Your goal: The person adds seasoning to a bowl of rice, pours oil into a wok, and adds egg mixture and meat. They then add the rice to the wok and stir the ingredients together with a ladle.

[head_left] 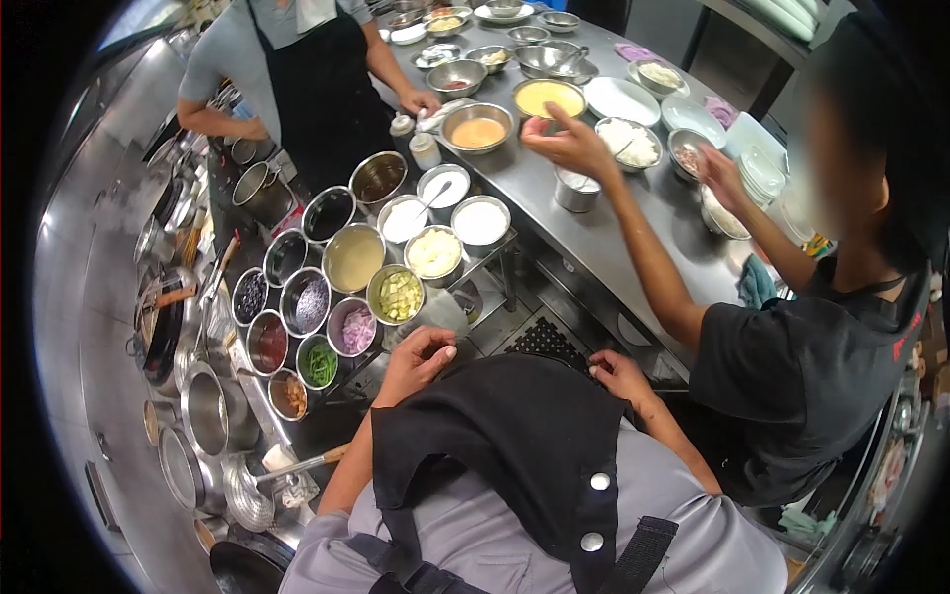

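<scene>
My left hand [420,362] is held at the left side of my black apron [515,416], its fingers curled in and nothing visible in them. Just beyond it stand metal pots of chopped green vegetable [400,295] and chopped purple onion [353,328]. On the apron's other side is my right hand [617,376], fingers bent and close together near the cloth edge, with no object showing. A pot of sliced green onion [319,364] and a pot of brown pieces [289,394] stand to the left of my left hand.
A co-worker in black [802,366] reaches over the steel table [643,257] at right. Another person in a black apron [312,84] stands across. Bowls of yellow liquid [549,97] and orange liquid [477,134] sit there. Pans and a skimmer [247,495] lie at left.
</scene>
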The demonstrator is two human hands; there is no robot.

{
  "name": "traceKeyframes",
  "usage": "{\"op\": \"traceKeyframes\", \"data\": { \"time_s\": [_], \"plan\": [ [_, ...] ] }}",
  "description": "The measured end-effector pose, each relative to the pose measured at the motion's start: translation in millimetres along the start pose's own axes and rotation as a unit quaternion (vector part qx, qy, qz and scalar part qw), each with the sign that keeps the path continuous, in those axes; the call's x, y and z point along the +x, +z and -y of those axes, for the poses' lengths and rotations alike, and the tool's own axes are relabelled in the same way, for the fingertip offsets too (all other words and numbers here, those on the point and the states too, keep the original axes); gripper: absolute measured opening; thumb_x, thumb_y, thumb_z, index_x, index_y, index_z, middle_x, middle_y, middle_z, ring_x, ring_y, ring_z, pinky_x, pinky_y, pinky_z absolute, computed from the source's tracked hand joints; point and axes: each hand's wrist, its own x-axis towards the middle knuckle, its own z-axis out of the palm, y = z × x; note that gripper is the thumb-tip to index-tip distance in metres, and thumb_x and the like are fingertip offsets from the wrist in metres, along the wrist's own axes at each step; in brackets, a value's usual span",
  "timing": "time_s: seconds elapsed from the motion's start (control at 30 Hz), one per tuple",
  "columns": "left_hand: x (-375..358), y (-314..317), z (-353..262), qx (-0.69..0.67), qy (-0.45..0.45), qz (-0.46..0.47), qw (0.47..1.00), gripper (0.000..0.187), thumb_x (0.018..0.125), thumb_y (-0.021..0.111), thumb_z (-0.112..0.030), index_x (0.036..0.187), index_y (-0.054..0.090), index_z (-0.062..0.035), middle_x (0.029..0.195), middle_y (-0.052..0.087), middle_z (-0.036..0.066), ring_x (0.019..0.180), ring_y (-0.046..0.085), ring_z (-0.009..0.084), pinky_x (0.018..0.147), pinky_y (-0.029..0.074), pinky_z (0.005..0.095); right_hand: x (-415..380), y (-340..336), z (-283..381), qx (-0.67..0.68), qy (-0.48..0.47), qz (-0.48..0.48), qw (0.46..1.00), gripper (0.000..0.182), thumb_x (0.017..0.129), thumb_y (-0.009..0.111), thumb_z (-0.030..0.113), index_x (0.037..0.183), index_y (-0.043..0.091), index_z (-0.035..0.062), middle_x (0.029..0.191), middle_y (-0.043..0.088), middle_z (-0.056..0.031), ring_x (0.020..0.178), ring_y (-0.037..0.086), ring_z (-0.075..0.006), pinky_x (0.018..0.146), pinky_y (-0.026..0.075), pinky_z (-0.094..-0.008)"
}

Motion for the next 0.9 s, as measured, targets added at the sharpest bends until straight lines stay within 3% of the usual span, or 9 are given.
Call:
{"op": "traceKeyframes", "data": {
  "time_s": [0.07, 0.1, 0.17, 0.27, 0.37, 0.57, 0.67, 0.83, 0.9],
  "plan": [
    [6.5, -9.9, 3.2, -0.063, -0.052, 0.009, 0.997, 0.028, 0.096, 0.069, -0.017, 0.121, 0.064, -0.0032, 0.105, 0.064, 0.002, 0.09, 0.06, 0.0086, 0.082, 0.049, 0.0246, 3.9, 3.5, 27.9, 0.079, -0.032, -0.035, 0.996, 0.028, 0.093, 0.068, 0.018, 0.118, 0.066, 0.0049, 0.087, 0.068, -0.0042, 0.081, 0.066, -0.0134, 0.076, 0.053, -0.0313],
    [31.7, 34.9, -0.1, -0.087, -0.047, 0.013, 0.995, 0.028, 0.096, 0.069, -0.017, 0.121, 0.064, -0.0032, 0.105, 0.064, 0.002, 0.09, 0.06, 0.0086, 0.082, 0.049, 0.0246, 6.4, -45.5, 7.6, 0.057, -0.021, -0.041, 0.997, 0.028, 0.093, 0.068, 0.018, 0.118, 0.066, 0.0049, 0.087, 0.068, -0.0042, 0.081, 0.066, -0.0134, 0.076, 0.053, -0.0313],
    [55.4, 34.8, -6.0, -0.165, -0.121, 0.043, 0.978, 0.029, 0.096, 0.068, -0.017, 0.121, 0.063, -0.0017, 0.101, 0.065, 0.001, 0.087, 0.059, 0.0072, 0.078, 0.049, 0.0241, 28.5, -50.4, 10.9, 0.227, -0.087, -0.068, 0.968, 0.025, 0.094, 0.065, 0.013, 0.117, 0.065, 0.0026, 0.086, 0.067, -0.0021, 0.078, 0.064, -0.011, 0.071, 0.052, -0.0278],
    [116.3, 47.6, -24.3, -0.042, -0.046, 0.06, 0.996, 0.039, 0.097, 0.067, -0.019, 0.132, 0.06, -0.0032, 0.094, 0.065, 0.0, 0.082, 0.059, 0.0061, 0.071, 0.048, 0.0238, 70.6, -92.8, 30.1, 0.321, -0.068, -0.098, 0.94, 0.027, 0.095, 0.063, 0.011, 0.12, 0.062, 0.0019, 0.087, 0.067, -0.0021, 0.077, 0.064, -0.0108, 0.067, 0.05, -0.0253],
    [207.3, 53.0, -67.7, -0.04, -0.073, 0.111, 0.99, 0.058, 0.097, 0.064, -0.02, 0.148, 0.043, -0.0037, 0.09, 0.063, 0.002, 0.076, 0.061, 0.0083, 0.066, 0.05, 0.024, 115.4, -130.6, 30.1, 0.346, -0.065, -0.128, 0.927, 0.028, 0.098, 0.059, 0.012, 0.126, 0.059, 0.0045, 0.09, 0.067, -0.0054, 0.078, 0.064, -0.0119, 0.067, 0.051, -0.0253],
    [380.5, 60.5, -95.5, 0.031, -0.121, 0.085, 0.989, 0.076, 0.095, 0.061, -0.013, 0.159, 0.022, -0.0073, 0.076, 0.063, 0.006, 0.058, 0.057, 0.012, 0.051, 0.047, 0.0261, 167.4, -181.8, 29.3, 0.365, -0.016, -0.135, 0.921, 0.03, 0.098, 0.06, 0.012, 0.126, 0.058, 0.0047, 0.088, 0.066, -0.0033, 0.075, 0.063, -0.0107, 0.063, 0.05, -0.0246],
    [407.9, 69.4, -80.2, 0.025, -0.134, -0.042, 0.99, 0.077, 0.095, 0.061, -0.017, 0.158, 0.018, -0.0077, 0.075, 0.063, 0.007, 0.056, 0.055, 0.0128, 0.046, 0.044, 0.0276, 186.4, -205.3, 11.9, 0.389, 0.003, -0.13, 0.912, 0.032, 0.098, 0.06, 0.014, 0.128, 0.057, 0.0047, 0.089, 0.067, -0.0044, 0.075, 0.062, -0.0112, 0.062, 0.05, -0.0253],
    [389.2, 131.6, -39.1, -0.004, -0.197, -0.007, 0.98, 0.038, 0.094, 0.067, -0.024, 0.119, 0.057, 0.0032, 0.089, 0.061, 0.011, 0.067, 0.066, 0.0176, 0.053, 0.054, 0.0306, 265.4, -246.3, 5.7, 0.478, 0.035, -0.169, 0.861, 0.026, 0.099, 0.061, 0.022, 0.118, 0.057, 0.0057, 0.09, 0.065, -0.0059, 0.072, 0.062, -0.0133, 0.06, 0.05, -0.0269],
    [386.9, 150.8, -23.4, -0.031, -0.224, -0.033, 0.974, 0.029, 0.094, 0.067, -0.023, 0.104, 0.054, 0.0008, 0.088, 0.061, 0.012, 0.069, 0.067, 0.0192, 0.054, 0.055, 0.0314, 303.3, -256.3, 6.7, 0.522, 0.038, -0.172, 0.834, 0.02, 0.099, 0.062, 0.025, 0.107, 0.057, 0.0072, 0.089, 0.064, -0.0061, 0.071, 0.062, -0.0141, 0.057, 0.051, -0.0287]
  ]
}}
